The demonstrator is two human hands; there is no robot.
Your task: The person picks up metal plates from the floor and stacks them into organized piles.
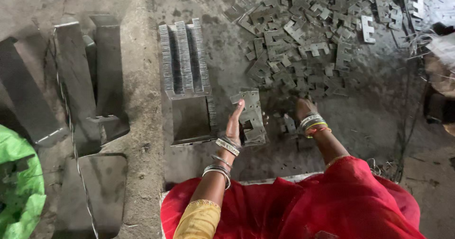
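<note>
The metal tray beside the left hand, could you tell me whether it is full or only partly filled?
Partly filled. In the metal tray, stamped plates stand on edge at the far end, while the near end shows bare floor beside the left hand.

Dim, flat light with soft shadows over a dark grey floor (379, 111). Faint glare on the scattered metal plates (303, 35) at top right. Slightly soft overall, edges a little stretched.
</note>
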